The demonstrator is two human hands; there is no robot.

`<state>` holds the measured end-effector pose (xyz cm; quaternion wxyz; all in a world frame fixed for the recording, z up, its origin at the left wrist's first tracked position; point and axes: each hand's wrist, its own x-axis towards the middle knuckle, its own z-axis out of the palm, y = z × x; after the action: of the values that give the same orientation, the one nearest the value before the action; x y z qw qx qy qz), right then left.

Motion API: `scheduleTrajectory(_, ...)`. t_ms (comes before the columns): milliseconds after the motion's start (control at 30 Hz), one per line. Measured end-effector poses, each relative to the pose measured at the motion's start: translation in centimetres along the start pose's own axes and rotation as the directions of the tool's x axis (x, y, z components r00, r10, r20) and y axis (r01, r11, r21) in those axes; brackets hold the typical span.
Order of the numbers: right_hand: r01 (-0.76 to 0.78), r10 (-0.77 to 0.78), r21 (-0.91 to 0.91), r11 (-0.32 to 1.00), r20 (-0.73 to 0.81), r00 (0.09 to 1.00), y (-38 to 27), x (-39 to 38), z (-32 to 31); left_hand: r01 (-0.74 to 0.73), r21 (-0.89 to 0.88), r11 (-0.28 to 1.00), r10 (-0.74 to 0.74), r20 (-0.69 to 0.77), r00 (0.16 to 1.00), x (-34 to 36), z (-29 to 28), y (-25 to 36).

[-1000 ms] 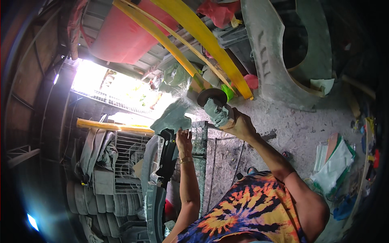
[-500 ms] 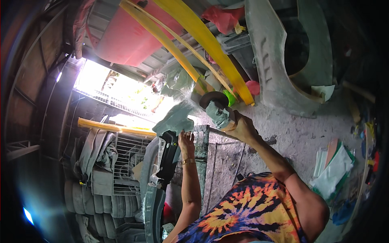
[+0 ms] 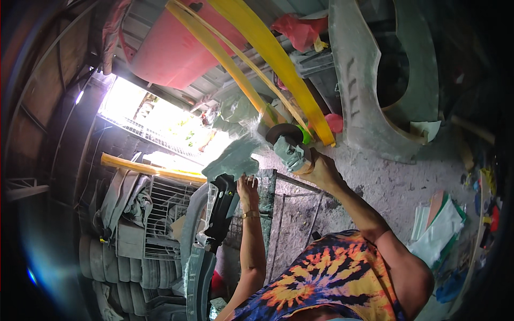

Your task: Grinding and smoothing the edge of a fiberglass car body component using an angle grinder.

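Observation:
My right hand (image 3: 320, 170) is closed round a dusty power tool (image 3: 290, 154) with a dark round disc (image 3: 284, 132) on top. My left hand (image 3: 248, 184) has curled fingers at the lower edge of a grey, irregular panel (image 3: 230, 158), which tops a long car-body part with a black section (image 3: 219, 208) and a grey curved length (image 3: 201, 275). The disc is close to the panel's upper right; pale, wispy dust or glare shows between them, and I cannot tell if they touch.
Yellow strips (image 3: 294, 80), a red panel (image 3: 176, 59) and grey fender-like panels (image 3: 353, 96) are at the top. Wire racks (image 3: 168, 214) and stacked grey pieces (image 3: 128, 267) are at left, another yellow strip (image 3: 150, 168) above them. Sheets (image 3: 439, 224) lie on the speckled floor (image 3: 364, 171) at right.
The view has shifted slightly, putting the hands and tool a little lower and to the right. The right hand keeps the tool beside the panel; the left fingers stay at its edge.

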<state>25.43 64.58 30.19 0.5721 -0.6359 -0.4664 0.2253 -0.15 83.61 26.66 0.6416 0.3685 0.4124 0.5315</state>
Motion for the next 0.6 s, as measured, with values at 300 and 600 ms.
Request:
scheduleTrajectory(300,0.111,-0.108,0.028,0.993,-0.096,0.990,-0.7,0.3,0.1,-0.012,-0.023,1.000,0.012,0.027,1.000,0.3,-0.6,-0.4)
scheduleTrajectory(600,0.115,-0.116,-0.016,0.993,-0.076,0.990,-1.3,0.6,-0.1,-0.022,-0.015,1.000,0.023,0.032,0.999,0.3,-0.5,-0.5)
